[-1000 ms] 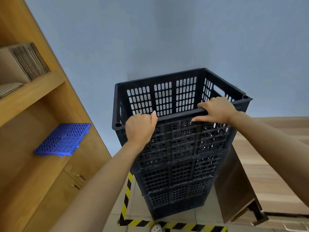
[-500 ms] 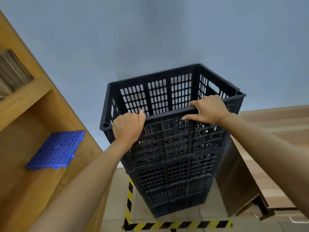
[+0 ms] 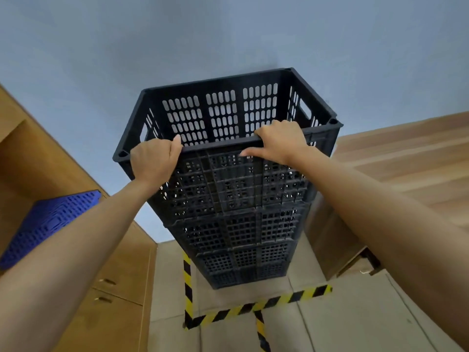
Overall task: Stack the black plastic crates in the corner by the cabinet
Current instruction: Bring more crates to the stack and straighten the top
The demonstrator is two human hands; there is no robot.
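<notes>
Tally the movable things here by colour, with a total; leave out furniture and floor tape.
Black: at least 4 crates, nested in one stack; exact number unclear
Blue: 1 grid panel
Total: at least 5

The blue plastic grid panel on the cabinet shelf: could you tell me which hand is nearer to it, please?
Left. The left hand grips the near rim of the top black crate, on the blue grid panel side. The right hand holds the same rim farther right, away from the panel.
</notes>
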